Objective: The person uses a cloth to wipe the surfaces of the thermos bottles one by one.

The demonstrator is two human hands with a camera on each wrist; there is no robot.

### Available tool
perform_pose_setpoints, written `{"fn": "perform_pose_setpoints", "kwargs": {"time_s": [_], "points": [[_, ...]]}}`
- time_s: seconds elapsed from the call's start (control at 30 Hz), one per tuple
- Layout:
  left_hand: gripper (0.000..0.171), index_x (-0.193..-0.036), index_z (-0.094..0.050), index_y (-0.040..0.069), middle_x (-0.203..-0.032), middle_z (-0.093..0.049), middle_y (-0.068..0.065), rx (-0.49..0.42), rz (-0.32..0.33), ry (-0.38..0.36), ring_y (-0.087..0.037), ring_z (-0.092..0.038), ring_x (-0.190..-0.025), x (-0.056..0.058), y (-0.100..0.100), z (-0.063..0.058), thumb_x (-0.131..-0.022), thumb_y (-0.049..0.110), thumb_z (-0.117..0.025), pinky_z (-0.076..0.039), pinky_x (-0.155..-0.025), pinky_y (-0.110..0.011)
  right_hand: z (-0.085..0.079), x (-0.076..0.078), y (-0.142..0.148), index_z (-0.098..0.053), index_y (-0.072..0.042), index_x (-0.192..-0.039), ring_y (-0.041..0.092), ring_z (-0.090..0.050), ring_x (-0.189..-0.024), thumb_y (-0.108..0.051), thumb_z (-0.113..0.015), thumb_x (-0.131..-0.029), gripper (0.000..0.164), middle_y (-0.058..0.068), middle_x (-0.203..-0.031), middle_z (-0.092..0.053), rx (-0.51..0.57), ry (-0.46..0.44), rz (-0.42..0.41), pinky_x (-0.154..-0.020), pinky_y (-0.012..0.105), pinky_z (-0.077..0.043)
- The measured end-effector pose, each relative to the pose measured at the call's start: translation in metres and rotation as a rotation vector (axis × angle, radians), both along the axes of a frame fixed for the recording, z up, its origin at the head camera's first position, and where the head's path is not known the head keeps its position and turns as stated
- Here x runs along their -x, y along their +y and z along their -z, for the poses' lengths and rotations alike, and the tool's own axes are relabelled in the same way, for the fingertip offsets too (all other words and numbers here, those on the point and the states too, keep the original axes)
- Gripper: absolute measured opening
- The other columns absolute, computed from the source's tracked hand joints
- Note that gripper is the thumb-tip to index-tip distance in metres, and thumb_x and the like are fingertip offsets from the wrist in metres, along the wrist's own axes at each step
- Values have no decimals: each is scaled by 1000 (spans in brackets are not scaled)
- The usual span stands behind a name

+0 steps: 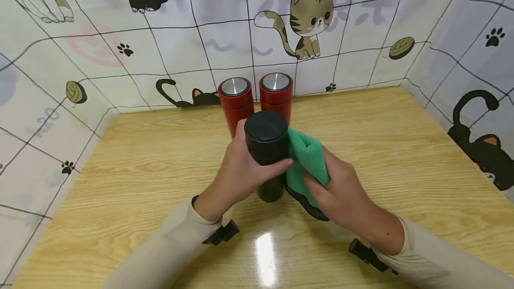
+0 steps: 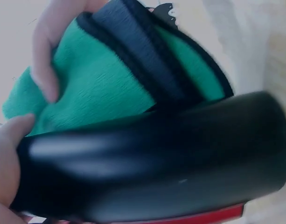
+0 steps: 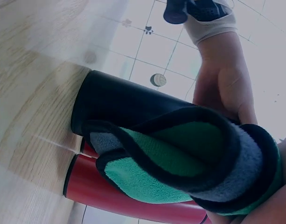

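A black thermos (image 1: 267,139) is held upright near the middle of the table, my left hand (image 1: 245,164) gripping its upper part with the thumb across the front. My right hand (image 1: 341,191) pinches a folded green cloth (image 1: 309,157) with dark edging and presses it to the thermos's right side. In the left wrist view the cloth (image 2: 101,79) lies along the black thermos (image 2: 156,163). From the right wrist, the cloth (image 3: 152,172) hangs in folds beside the thermos (image 3: 129,100), with the left hand (image 3: 224,84) around its top end.
Two red thermoses with silver-topped lids, one on the left (image 1: 236,101) and one on the right (image 1: 276,92), stand close behind the black one. The wooden table (image 1: 160,155) meets a wall covering (image 1: 225,43) with cat drawings at the back and sides.
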State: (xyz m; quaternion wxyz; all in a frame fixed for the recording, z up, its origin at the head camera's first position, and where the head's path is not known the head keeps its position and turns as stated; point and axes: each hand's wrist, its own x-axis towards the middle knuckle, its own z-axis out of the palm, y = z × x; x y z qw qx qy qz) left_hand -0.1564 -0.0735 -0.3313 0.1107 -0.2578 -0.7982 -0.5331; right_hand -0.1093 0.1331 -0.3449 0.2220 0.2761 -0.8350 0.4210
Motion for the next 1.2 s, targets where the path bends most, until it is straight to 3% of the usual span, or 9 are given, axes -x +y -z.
{"fn": "perform_pose_setpoints", "kwargs": {"time_s": [0.13, 0.27, 0.43, 0.63, 0.77, 0.97, 1.2], "points": [[79, -135, -35, 10, -129, -60, 2, -128, 41, -6, -12, -58, -118, 0, 8, 7, -75, 13, -87, -49, -103, -37, -1, 0, 2, -47, -5, -147, 27, -58, -128, 7, -66, -89, 63, 13, -141, -59, -1, -37, 11, -103, 17, -46], [76, -133, -37, 7, -128, -61, -1, -108, 26, 62, -14, -61, -116, -7, 5, 9, -75, 11, -85, -51, -101, -37, -3, 2, 2, -47, -9, -148, 23, -59, -128, 4, -62, -93, 58, 11, -142, -59, 18, -77, -25, -101, 25, -51], [76, -132, -42, 8, -122, -65, -3, 96, -25, 150, -15, -65, -110, -17, -4, -1, -71, 19, -88, -54, -97, -37, -4, 1, 3, -52, -6, -143, 19, -63, -120, 4, -57, -96, 49, 12, -137, -63, 70, -137, -30, -93, 27, -56], [76, -130, -52, 11, -113, -67, -5, 448, -216, 359, -23, -68, -101, -20, -7, -13, -67, 30, -90, -58, -90, -42, -5, 1, 6, -56, -5, -138, 4, -65, -111, -1, -55, -99, 39, 13, -131, -66, 172, -236, 22, -88, 19, -56], [73, -128, -56, 14, -101, -66, -6, 621, -302, 465, -24, -66, -87, -19, -5, -14, -66, 34, -89, -59, -74, -42, -6, 1, 6, -57, -3, -137, 3, -64, -112, 1, -57, -97, 40, 15, -132, -65, 205, -209, 40, -87, 18, -56], [68, -127, -58, 14, -97, -67, -8, 712, -336, 553, -25, -65, -80, -20, -3, -11, -68, 34, -86, -57, -69, -41, -5, 0, 4, -57, -4, -138, 2, -59, -122, 10, -60, -91, 49, 15, -132, -65, 186, -67, 0, -94, 16, -52], [72, -131, -59, 17, -92, -67, -8, 784, -358, 552, -25, -64, -76, -22, -1, -6, -67, 34, -85, -54, -61, -40, -6, -2, 0, -42, -5, -151, 15, -45, -141, 14, -61, -85, 71, 11, -152, -49, 62, 57, -67, -114, 18, -36]]}}
